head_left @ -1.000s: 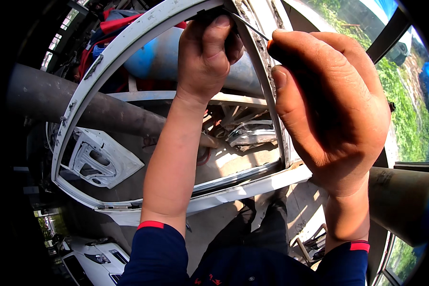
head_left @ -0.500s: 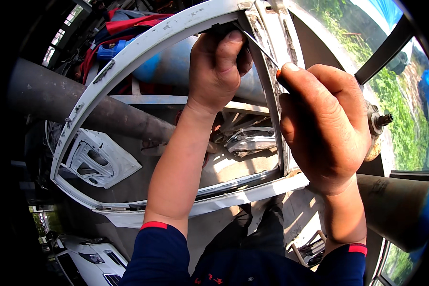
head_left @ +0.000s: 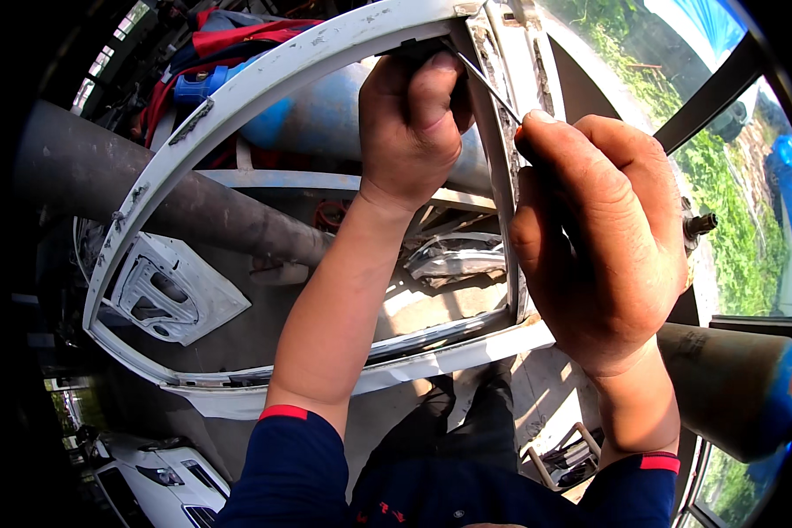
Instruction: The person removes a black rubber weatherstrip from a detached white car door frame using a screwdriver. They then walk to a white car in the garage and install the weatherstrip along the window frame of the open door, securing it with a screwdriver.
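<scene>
A white car door window frame (head_left: 326, 37) arches in front of me, its paint chipped and dirty. At its upper corner my left hand (head_left: 414, 132) is closed, thumb against bent fingers, on a black rubber-like strip (head_left: 414, 48) along the inner edge. My right hand (head_left: 603, 229) is wrapped round the handle of a thin tool that looks like a screwdriver (head_left: 491, 85). A bit of orange shows at the handle. The slim metal shaft slants up and left to the corner beside my left fingertips. Its tip is hard to make out there.
Behind the frame lie a blue gas cylinder (head_left: 304, 114) and a thick dark pipe (head_left: 176, 189). A white door panel (head_left: 224, 295) rests on the floor at left. A white car (head_left: 150, 475) stands lower left. Another cylinder (head_left: 722, 387) juts in at right, below the windows.
My left hand has shifted slightly right along with the black strip. The frame appears a little lower and further left in view. The right hand keeps its grip, almost unmoved.
</scene>
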`<state>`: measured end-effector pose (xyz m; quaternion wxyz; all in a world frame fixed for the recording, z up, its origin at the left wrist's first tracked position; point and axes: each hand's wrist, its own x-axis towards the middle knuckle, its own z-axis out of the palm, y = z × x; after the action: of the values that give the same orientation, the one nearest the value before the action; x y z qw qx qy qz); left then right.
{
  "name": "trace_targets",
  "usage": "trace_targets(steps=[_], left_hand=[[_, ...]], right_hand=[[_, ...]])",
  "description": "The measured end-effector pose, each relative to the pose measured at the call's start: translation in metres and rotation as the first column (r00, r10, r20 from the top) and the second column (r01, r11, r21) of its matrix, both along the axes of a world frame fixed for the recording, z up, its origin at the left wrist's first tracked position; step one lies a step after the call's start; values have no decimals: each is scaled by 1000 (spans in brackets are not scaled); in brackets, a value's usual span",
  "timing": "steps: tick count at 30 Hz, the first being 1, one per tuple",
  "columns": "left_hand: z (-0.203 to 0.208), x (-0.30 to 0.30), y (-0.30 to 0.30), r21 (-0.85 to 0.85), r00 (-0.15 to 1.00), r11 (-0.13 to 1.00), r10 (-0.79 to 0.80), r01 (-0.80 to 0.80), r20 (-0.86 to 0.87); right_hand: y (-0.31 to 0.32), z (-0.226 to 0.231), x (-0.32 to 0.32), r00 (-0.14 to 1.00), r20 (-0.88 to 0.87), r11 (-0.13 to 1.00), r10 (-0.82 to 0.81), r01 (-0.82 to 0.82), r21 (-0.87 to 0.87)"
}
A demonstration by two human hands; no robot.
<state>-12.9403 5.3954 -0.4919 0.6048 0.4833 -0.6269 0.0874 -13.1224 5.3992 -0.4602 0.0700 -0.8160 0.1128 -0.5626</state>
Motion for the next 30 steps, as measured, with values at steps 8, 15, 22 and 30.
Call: trace_targets(steps=[8, 15, 22, 30], left_hand=[[-8, -4, -1, -5, 974, 997, -75, 76, -215], [-1, -14, -1, -61, 911, 991, -134, 120, -391], [-4, -12, 2, 1, 941, 1000, -9, 10, -338], [-7, -9, -3, -37, 924, 999, -45, 33, -379]], right_hand=[[-6, 25, -7, 995, -100, 1000, 18, -18, -7], [1, 53, -6, 974, -222, 998, 42, -32, 49], [0, 45, 3, 989, -129, 994, 65, -52, 98], [0, 67, -9, 958, -284, 983, 43, 9, 181]])
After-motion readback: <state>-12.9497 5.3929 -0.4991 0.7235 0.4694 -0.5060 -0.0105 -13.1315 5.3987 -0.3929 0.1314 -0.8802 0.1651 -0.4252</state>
